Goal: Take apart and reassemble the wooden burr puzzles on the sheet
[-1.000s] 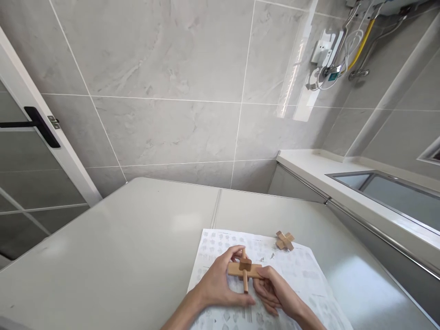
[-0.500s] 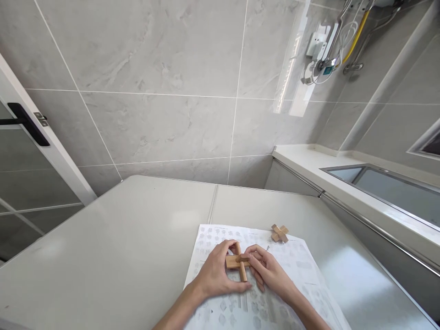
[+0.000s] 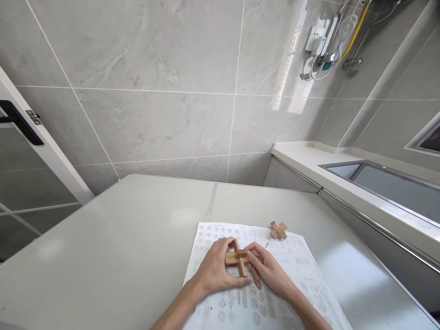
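Note:
My left hand (image 3: 215, 268) spans a cross-shaped wooden puzzle (image 3: 231, 259), fingers at its far end and thumb near its close end. A round-edged wooden rod (image 3: 243, 269) runs through it, crossing a flat, wider bar. On the right, my right hand (image 3: 265, 266) pinches a short wooden piece (image 3: 241, 253) lying over the crossing. The fingertips hide part of that piece and the bar's right end. Under both hands lies a printed paper sheet (image 3: 237, 316) with rows of small figures. An interlocked wooden cross (image 3: 278, 230) rests at the sheet's far right edge.
The pale table (image 3: 120, 256) has a seam running to its back edge. Beyond its right side runs a white counter (image 3: 299, 153) with a sink (image 3: 378, 178). A grey tiled wall (image 3: 154, 123) stands behind; a door (image 3: 51, 142) with a black handle is at left.
The short piece in my right hand has turned slightly and shifted a little over the crossing. Both hands keep their hold. The whole view has shifted slightly.

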